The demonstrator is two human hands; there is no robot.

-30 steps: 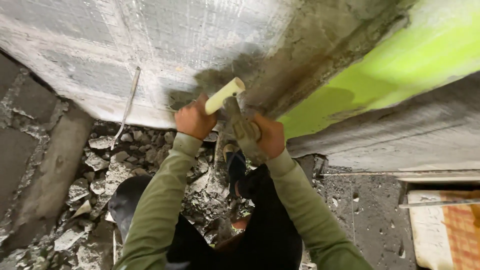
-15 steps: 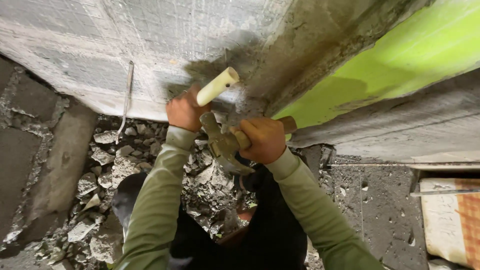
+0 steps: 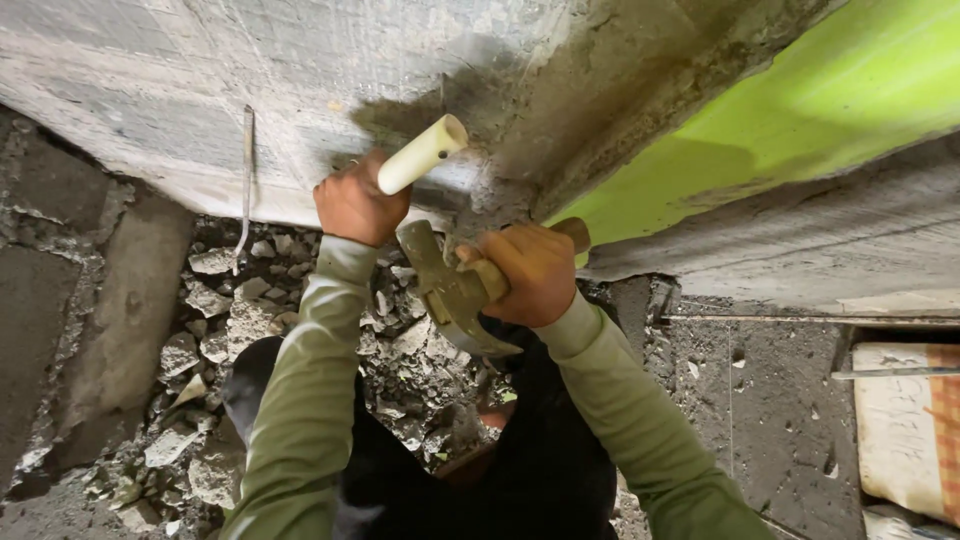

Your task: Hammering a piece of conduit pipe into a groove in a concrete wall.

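Chisel and hammer at the wall base: strike in preparation

Chisel [image 3: 422, 154], cream-handled, is the work piece here; only one view to log, the head camera looking down.

Head view: your left hand [image 3: 355, 205] is wrapped tight around the chisel's handle, whose butt end points up and to the right. The working tip is hidden behind your fist, so you cannot confirm where it meets the grey concrete wall [image 3: 300, 80]. Your right hand [image 3: 530, 272] is clamped on the wooden handle of a claw hammer [image 3: 450, 290], its metal head low and to the left, just below the chisel hand and apart from the chisel's butt. The two hands sit near each other without touching. Broken rubble [image 3: 240, 320] lies on the floor beneath your arms; a bright green panel [image 3: 800, 120] runs along the right.

Judgement: the step in hand looks like chipping the wall's lower edge, with the hammer between blows. A next blow calls for a steady chisel grip and the hammer face landing square on the butt, clear of your left knuckles.
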